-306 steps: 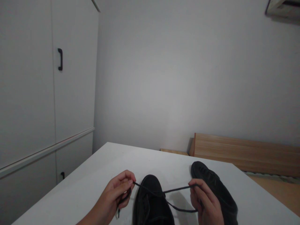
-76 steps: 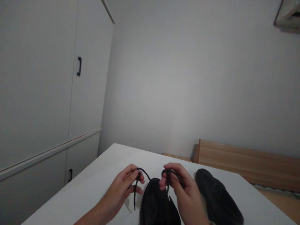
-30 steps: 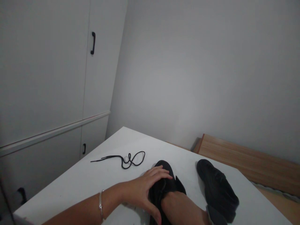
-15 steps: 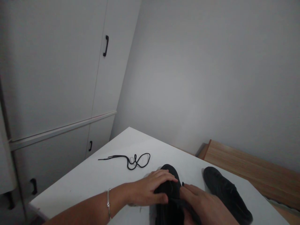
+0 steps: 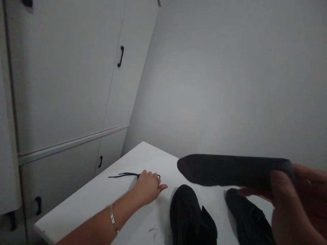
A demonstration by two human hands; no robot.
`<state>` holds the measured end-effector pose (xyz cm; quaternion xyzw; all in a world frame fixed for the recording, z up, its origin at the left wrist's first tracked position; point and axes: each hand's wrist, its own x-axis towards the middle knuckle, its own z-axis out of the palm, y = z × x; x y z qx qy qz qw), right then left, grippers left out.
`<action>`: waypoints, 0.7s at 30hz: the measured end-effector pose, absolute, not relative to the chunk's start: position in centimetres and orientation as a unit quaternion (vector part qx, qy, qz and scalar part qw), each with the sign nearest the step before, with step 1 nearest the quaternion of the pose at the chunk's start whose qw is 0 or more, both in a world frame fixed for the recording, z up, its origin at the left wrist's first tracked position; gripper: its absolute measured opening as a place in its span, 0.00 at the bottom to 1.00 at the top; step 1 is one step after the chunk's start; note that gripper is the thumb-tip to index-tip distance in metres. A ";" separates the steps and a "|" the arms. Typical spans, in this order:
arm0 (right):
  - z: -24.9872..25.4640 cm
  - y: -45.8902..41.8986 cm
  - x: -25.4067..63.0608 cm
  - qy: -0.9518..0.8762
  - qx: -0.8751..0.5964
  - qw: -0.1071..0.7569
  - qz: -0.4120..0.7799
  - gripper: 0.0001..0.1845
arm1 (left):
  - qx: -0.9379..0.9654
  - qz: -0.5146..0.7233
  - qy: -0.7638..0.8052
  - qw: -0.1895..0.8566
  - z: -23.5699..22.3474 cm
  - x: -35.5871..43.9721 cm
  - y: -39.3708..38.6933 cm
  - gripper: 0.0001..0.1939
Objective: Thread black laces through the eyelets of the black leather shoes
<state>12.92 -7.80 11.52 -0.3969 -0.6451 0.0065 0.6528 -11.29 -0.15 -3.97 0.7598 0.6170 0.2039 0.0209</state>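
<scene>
My left hand [image 5: 148, 186] reaches out over the white table [image 5: 102, 200], its fingers curled down onto the coiled end of a loose black shoelace [image 5: 122, 175]. Close to the camera and blurred, my right hand [image 5: 298, 207] grips one end of a flat, long black insole [image 5: 230, 170], held level in the air. Below the insole two black shoes stand on the table. The nearer one [image 5: 187, 214] has no lace and its tongue sticks up. The other shoe [image 5: 247, 217] lies to its right, partly hidden by my right hand.
A tall white wardrobe [image 5: 63, 85] with black handles fills the left side, close to the table's left edge. A plain grey wall stands behind the table. A thin bracelet [image 5: 112, 217] sits on my left wrist.
My left hand left the nearer shoe and reached out left onto the shoelace. My right hand lifted a black insole up into the air. The camera swung a little left.
</scene>
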 end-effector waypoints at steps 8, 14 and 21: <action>6.5 -5.9 4.7 -0.824 -0.330 0.457 0.049 0.09 | 0.580 0.388 0.711 -0.089 0.2 -15.6 0.6 0.26; 3.3 -5.7 2.5 -0.917 -0.303 0.154 0.211 0.18 | 0.602 0.403 0.685 -0.077 -0.1 -16.0 1.0 0.18; 4.3 -5.8 7.8 -0.940 -0.299 0.094 0.137 0.10 | 0.720 0.248 0.648 0.010 -3.0 -13.6 1.1 0.12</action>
